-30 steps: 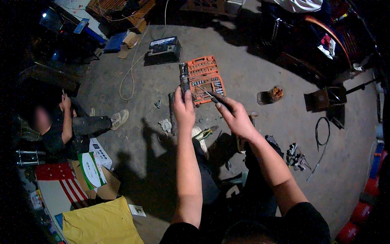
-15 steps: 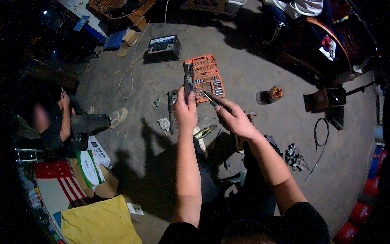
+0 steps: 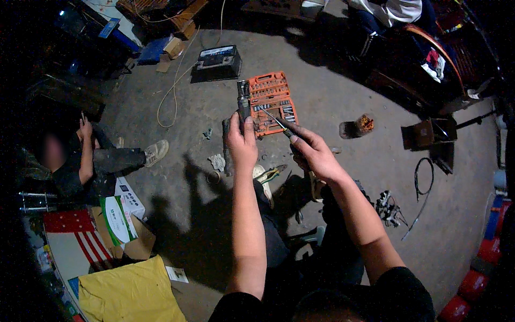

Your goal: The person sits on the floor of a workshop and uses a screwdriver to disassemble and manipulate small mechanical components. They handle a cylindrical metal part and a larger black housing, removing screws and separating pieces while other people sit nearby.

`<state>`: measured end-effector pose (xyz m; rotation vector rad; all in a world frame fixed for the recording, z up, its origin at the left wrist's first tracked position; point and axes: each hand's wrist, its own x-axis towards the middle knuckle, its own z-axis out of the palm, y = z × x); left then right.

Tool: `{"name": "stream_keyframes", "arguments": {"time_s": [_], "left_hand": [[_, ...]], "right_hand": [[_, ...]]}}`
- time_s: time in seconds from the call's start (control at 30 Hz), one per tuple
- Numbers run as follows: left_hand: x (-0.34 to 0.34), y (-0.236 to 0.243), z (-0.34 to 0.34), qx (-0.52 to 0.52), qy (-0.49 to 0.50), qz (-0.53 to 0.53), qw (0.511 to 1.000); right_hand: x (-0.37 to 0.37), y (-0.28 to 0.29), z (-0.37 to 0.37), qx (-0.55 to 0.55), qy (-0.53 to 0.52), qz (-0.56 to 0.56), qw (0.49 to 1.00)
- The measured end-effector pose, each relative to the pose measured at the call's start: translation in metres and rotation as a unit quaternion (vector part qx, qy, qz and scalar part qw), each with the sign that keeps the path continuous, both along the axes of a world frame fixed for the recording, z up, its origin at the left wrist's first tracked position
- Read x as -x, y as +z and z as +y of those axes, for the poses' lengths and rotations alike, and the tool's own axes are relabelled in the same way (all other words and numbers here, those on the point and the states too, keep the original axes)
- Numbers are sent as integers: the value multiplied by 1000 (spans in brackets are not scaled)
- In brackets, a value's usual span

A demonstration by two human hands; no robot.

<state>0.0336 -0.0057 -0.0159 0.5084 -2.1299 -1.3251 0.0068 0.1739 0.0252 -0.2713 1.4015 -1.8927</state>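
Note:
My left hand (image 3: 242,144) is closed around a dark, elongated tool (image 3: 243,101) with a metallic head, held upright; its exact kind is unclear. In my right hand (image 3: 317,155) is a screwdriver (image 3: 287,130), its thin shaft slanting up and left toward that tool. A visible gap separates the screwdriver tip from the dark tool. Beyond both hands, an orange socket set case (image 3: 270,100) lies unfolded on the floor, with several sockets in its slots. The fingers of my right hand partly hide the screwdriver handle.
Pliers (image 3: 272,173) lie by my feet. A black battery (image 3: 216,63) stands farther off. A seated person (image 3: 86,155) is at the left, near boxes (image 3: 120,220) and a yellow cloth (image 3: 131,292). On the right are tangled parts (image 3: 390,208) and a black cable (image 3: 425,177).
My left hand has shifted slightly left with the dark tool, which has turned a little. The screwdriver tip, earlier right at the tool, now stands apart from it.

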Motion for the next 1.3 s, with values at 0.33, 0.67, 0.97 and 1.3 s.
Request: {"name": "stream_keyframes", "arguments": {"time_s": [0.33,0.67,0.97,1.3], "left_hand": [[-2,0,0,-13,-29,-10,999],[5,-17,10,50,-11,-38,998],[5,2,11,-27,-29,3,999],[4,-3,7,-5,-30,-22,999]], "right_hand": [[0,0,-3,-38,-13,8,999],[-4,-5,-17,-170,-50,227,958],[0,-3,-2,-57,-33,63,996],[4,0,-1,-86,-44,46,994]]}}
